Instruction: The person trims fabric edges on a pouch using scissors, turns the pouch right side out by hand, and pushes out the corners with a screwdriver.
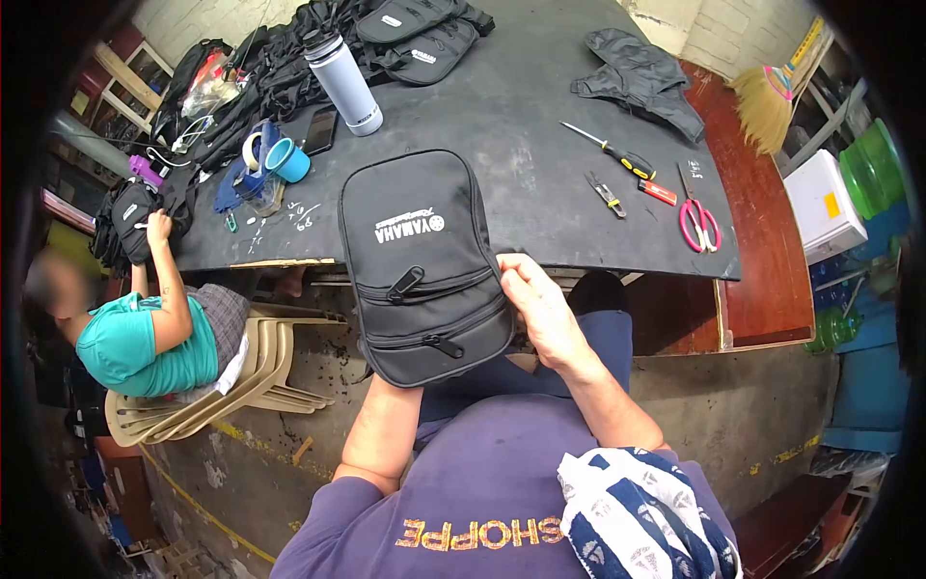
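A black bag with a white YAMAHA print and two zippered pockets is held up at the near edge of the black table. My right hand grips its right side, thumb and fingers pressed on the edge. Behind the bag's lower end, my left hand is hidden; only the forearm shows below it. The print reads upside down from here.
Pink scissors, a red lighter, a cutter and a screwdriver lie right. A bottle, a blue cup and black bags stand behind. A co-worker sits left.
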